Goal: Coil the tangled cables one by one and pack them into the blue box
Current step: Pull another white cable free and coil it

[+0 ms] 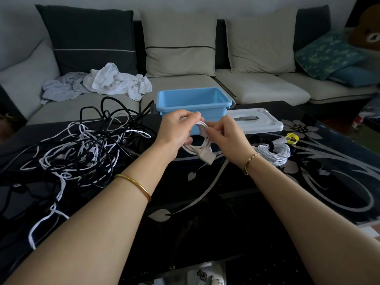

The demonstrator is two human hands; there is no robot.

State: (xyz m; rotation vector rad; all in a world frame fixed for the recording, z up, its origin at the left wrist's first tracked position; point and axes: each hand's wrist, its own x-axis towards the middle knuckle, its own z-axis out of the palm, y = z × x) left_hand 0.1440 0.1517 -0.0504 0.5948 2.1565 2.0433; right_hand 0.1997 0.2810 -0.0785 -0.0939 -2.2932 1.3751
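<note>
Coiled white cable (pixel 202 140) gripped between left hand (pixel 178 130), right hand (pixel 228 138)

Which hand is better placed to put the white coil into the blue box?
Left, probably. The left hand grips the white coil through its loop, directly before the blue box; the right hand only pinches its top strands.

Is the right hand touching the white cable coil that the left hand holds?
Touching. The head view shows the right hand pinching the white cable coil, with the left hand gripping its other side.
</note>
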